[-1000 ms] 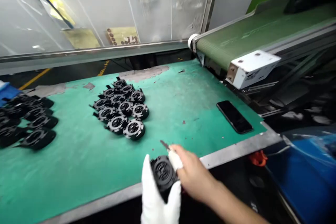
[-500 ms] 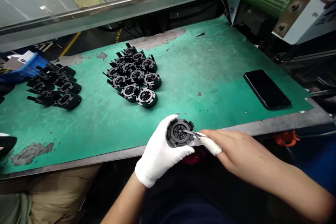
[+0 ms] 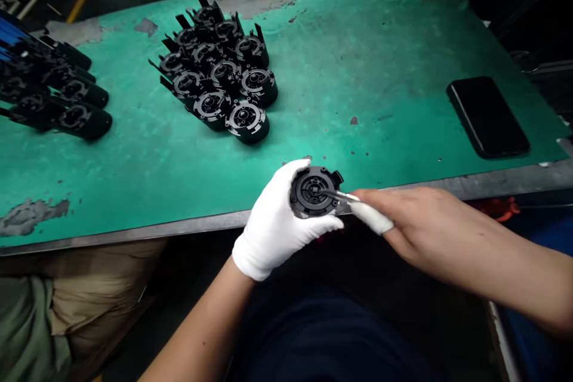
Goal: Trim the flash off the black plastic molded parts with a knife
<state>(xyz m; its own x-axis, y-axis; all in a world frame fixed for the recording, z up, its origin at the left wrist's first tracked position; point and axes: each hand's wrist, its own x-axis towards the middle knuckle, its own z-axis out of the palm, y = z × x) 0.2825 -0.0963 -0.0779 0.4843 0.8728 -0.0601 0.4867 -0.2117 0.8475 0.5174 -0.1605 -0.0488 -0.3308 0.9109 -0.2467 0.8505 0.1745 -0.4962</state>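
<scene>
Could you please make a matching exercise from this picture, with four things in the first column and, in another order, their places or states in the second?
Column 1
1. Left hand
2. Right hand
3. Phone
4. Round black part

Column 2
A. Flat on the green tabletop
B. Holding a thin tool
C. Held in the gloved hand
D. Covered by a white glove

Right pairs: 1-D, 2-B, 3-A, 4-C
</scene>
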